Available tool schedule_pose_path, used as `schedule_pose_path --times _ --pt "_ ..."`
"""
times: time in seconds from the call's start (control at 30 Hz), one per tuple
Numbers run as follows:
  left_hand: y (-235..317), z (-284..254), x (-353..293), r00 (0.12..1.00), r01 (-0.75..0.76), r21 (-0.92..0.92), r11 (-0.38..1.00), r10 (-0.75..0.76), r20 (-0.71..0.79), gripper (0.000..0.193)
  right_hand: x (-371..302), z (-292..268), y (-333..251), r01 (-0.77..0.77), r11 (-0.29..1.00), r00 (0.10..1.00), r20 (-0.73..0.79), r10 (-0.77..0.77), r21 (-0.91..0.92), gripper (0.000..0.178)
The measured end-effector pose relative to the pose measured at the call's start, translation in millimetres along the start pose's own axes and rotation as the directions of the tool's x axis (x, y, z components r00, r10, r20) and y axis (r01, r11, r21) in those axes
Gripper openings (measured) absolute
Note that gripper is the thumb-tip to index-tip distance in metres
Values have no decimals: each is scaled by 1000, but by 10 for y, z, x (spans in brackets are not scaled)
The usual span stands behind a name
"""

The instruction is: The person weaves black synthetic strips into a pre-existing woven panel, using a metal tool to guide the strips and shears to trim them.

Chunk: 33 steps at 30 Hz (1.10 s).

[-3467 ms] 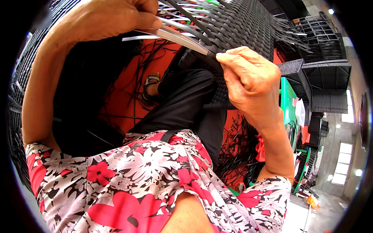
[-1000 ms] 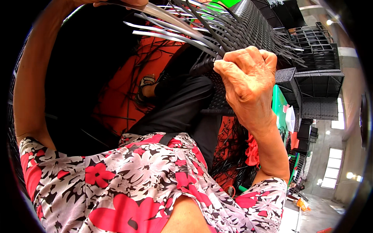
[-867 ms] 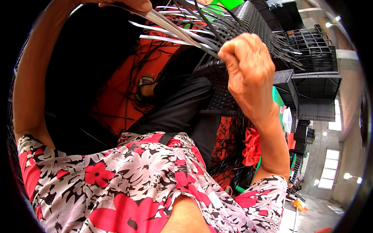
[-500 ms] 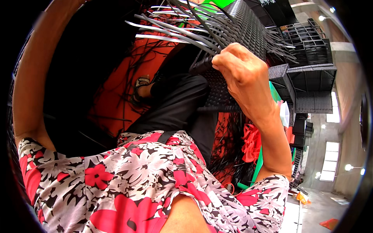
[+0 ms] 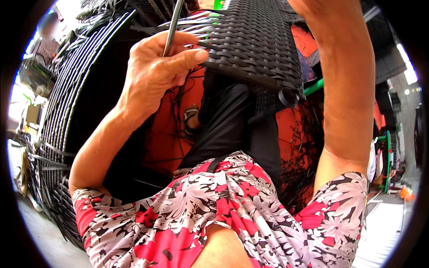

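My left hand (image 5: 156, 67) is raised beside the left edge of a black woven wicker panel (image 5: 263, 42), at the upper middle. Between its thumb and fingers runs a flat grey weaving strip (image 5: 174, 24), which rises past the top of the picture. Pale loose strip ends (image 5: 201, 27) stick out from the panel's left side, close to the fingers. Up along the panel's right side stretches my right forearm (image 5: 346, 67). The right hand itself lies beyond the top edge, so what it touches is hidden. The panel's near edge hangs above my knees.
Dark strip scraps (image 5: 295, 152) lie across the red floor (image 5: 172, 143). A large black woven piece (image 5: 76, 85) with ribbed edges stands at my left. A green bar (image 5: 313, 87) shows right of the panel. Another person (image 5: 47, 40) is at the far upper left.
The left hand has come into view with a grey strip. The right hand has moved from the panel's edge up out of the picture. The panel now lies turned, its weave facing me.
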<state>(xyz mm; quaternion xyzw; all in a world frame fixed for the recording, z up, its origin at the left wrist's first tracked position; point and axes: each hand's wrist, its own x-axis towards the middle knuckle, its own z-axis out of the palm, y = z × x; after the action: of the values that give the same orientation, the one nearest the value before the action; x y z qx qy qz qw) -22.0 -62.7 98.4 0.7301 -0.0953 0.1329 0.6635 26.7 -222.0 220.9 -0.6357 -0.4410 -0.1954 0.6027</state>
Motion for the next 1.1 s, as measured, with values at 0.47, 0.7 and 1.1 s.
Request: schedule_pose_path --times 0.47,0.7,1.1 --pt "-235 -435 188 929 80 486 870 -241 279 30 -1648 -920 694 7 817 993 102 63 -577 15" --pt "-191 -515 136 883 338 143 930 -366 294 23 -1686 -781 590 -93 697 971 91 223 -711 18" --pt "-25 -466 177 900 167 380 910 -298 317 33 -1108 -892 422 278 471 777 484 402 -837 14"
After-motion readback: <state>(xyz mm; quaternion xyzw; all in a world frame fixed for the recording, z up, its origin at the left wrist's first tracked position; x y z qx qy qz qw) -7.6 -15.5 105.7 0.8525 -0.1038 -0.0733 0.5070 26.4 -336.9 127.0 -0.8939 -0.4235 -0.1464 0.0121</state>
